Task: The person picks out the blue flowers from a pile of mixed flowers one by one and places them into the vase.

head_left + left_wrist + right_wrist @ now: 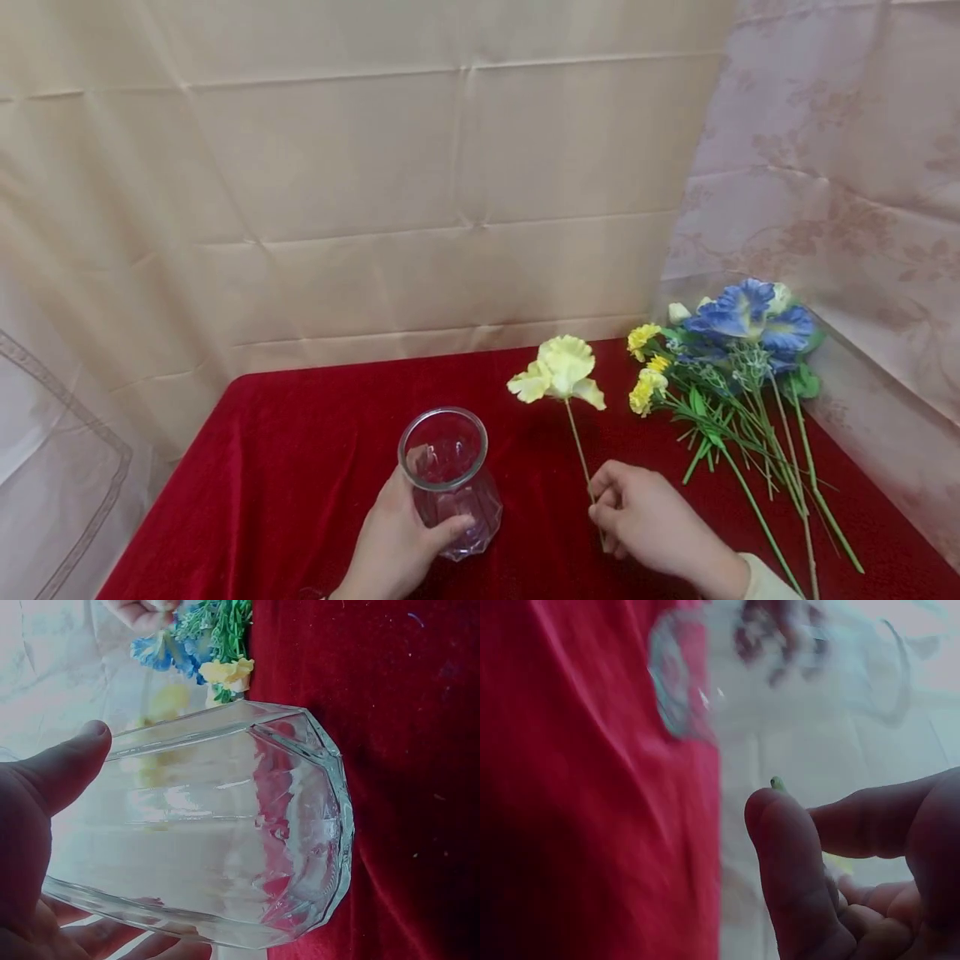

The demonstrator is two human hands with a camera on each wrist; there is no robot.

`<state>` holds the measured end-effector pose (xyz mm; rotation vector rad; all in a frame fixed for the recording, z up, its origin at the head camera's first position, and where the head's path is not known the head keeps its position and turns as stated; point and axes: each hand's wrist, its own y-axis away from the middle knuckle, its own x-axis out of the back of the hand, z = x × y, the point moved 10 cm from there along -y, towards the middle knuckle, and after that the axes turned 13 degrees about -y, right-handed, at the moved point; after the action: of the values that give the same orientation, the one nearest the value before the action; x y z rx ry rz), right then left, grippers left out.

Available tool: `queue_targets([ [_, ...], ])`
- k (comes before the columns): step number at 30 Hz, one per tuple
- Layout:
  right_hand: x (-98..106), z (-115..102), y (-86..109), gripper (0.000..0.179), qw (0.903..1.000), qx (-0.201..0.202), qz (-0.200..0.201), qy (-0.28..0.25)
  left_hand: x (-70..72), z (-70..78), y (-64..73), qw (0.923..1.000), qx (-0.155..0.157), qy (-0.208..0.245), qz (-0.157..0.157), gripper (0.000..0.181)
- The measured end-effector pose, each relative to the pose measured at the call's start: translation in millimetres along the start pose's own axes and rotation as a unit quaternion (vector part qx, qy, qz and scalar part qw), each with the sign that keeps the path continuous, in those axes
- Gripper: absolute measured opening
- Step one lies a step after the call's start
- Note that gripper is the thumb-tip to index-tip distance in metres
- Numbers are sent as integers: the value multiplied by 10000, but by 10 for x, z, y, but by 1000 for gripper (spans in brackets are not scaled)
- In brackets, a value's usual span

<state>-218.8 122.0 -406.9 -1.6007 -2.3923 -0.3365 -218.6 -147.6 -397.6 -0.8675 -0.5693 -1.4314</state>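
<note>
A clear glass vase with a round rim and faceted base stands on the red cloth. My left hand grips it from the left side, thumb across its front; the left wrist view shows the thumb and fingers around the glass. To the right of the vase, my right hand pinches the thin stem of a pale yellow artificial flower, bloom up. In the right wrist view the green stem end pokes out past the pinching fingertips. The flower is apart from the vase.
A pile of artificial flowers lies at the right of the table, with a large blue bloom, small yellow blooms and long green stems. Red cloth covers the table. Beige curtain hangs behind.
</note>
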Motion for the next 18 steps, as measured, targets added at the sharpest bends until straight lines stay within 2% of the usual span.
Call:
queue_targets([
  [2,-183,9,-32,8,9998,45,-189,65,22,14,-9,9999,-2,-112,99,88],
  [7,-525,86,-94,10,9982,-246,-532,-76,109,51,-46,9978,-48,-454,481,89],
  [9,-622,113,-119,11,9976,-318,-605,-121,133,52,-55,9974,-38,-463,546,89],
  [12,-751,126,-155,11,9972,-204,-716,-45,147,31,-55,9976,60,-429,538,89],
  [18,-1002,175,-195,48,9934,51,-1061,421,99,-7,-47,9978,80,-491,435,88],
])
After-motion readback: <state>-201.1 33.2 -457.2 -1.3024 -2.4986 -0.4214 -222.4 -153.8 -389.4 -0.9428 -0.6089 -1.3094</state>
